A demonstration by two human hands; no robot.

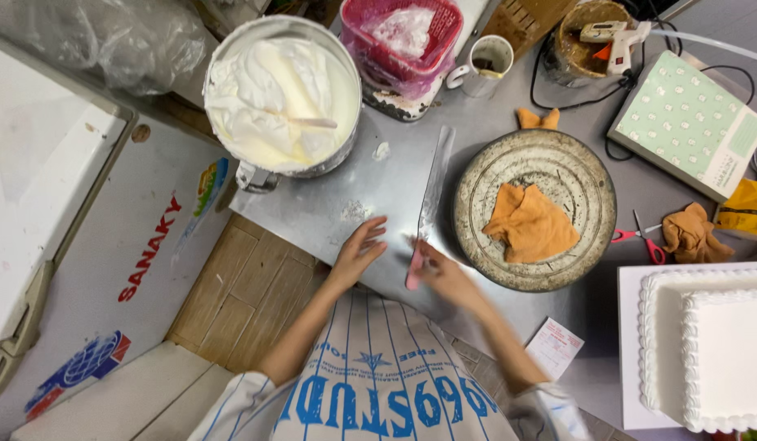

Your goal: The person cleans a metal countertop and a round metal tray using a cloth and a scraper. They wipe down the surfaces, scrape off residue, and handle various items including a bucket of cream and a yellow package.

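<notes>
Below my apron, my right hand [444,273] grips the spatula [430,204] handle, blade toward twelve o'clock; left hand [360,249] open, steadying gently seems wise.

— Cut off anywhere?

— White frosted cake [721,351], sliced off by right and bottom edges. Yellow cloth [744,206], clipped at right edge. Pink basket [401,37], top rim out of frame.

— Blurred?

— Right hand [445,276], smeared by motion; grip on pink spatula handle [414,269] not readable. Left hand [360,249] softer too.

— Hidden?

— Turntable [535,209] centre, under orange rag [531,222]. Scissors [642,237] partly behind brown cloth [690,233]. Mug [486,64] contents too small to tell.
</notes>
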